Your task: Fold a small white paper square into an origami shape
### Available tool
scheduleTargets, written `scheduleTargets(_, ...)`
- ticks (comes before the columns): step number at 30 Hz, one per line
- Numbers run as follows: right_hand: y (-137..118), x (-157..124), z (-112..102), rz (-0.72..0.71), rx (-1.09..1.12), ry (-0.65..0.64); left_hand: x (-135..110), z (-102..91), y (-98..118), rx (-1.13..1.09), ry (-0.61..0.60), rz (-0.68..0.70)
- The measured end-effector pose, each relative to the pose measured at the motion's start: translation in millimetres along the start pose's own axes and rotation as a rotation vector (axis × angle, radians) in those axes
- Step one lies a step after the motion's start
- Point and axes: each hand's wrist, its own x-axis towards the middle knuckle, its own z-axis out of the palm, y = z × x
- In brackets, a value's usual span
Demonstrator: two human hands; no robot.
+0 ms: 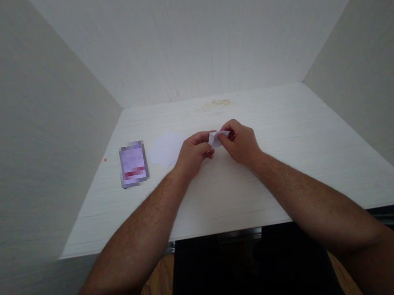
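A small folded piece of white paper (214, 140) is held between my two hands, a little above the white table. My left hand (196, 153) pinches its left side between thumb and fingers. On the right side, my right hand (240, 141) grips the paper with the thumb pressed on top. My fingers hide part of the folds. Just left of my left hand, white paper sheets (165, 149) lie flat on the table, partly covered by that hand.
A phone-sized object with a blurred purple face (133, 163) lies on the table's left part. Near the left wall is a tiny orange speck (105, 160). Worn brownish marks (221, 102) show at the back. Pale walls enclose the white tabletop (315, 163) on three sides.
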Motion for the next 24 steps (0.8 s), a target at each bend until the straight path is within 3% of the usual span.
scheduleTargets(14,2,2,0,0.044,0.008,-0.007,3,-6.0,-6,0.094,-0.045,0.023)
scheduleTargets(24,2,2,0,0.049,0.046,0.011,5,-10.5,-9,0.35,0.009,0.115)
